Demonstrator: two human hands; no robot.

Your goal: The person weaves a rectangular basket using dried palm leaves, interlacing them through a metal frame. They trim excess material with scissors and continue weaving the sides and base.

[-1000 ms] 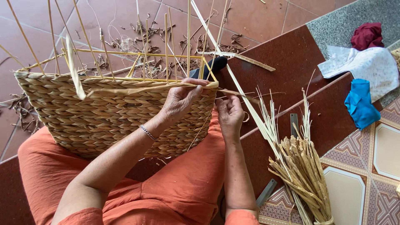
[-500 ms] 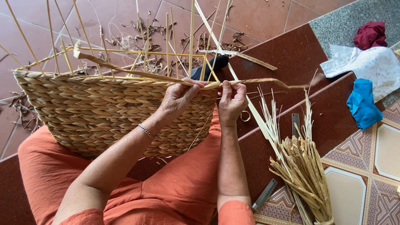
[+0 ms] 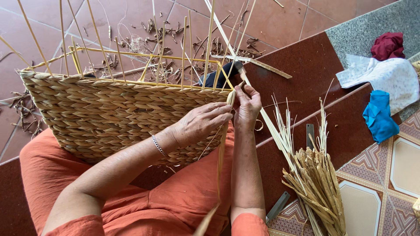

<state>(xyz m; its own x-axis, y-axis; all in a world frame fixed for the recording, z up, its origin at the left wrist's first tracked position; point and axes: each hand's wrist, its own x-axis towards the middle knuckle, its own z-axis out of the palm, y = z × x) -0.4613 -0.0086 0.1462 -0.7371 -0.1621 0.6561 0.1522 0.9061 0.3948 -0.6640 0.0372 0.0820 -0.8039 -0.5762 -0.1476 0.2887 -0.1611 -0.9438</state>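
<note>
A woven straw basket [image 3: 113, 118] rests on my orange-clad lap, with thin yellow frame rods [image 3: 131, 54] sticking up from its rim. My left hand [image 3: 199, 124] presses on the basket's near right corner, a thin bracelet on the wrist. My right hand [image 3: 247, 105] pinches a long pale straw strand [image 3: 223, 135] at that corner. The strand hangs down from my fingers to my knee. A flat pale strip [image 3: 267, 122] slants down from the basket's corner toward the bundle on the right.
A bundle of dried straw [image 3: 315, 183] lies on the brown step at right, beside a flat metal blade [image 3: 309, 133]. Blue [image 3: 378, 116], white [image 3: 385, 78] and dark red [image 3: 387, 46] cloths lie at far right. Straw scraps [image 3: 166, 39] litter the red floor tiles beyond the basket.
The long strand that stretched level across the basket's top now hangs down from the right corner. Both hands have closed in on that corner.
</note>
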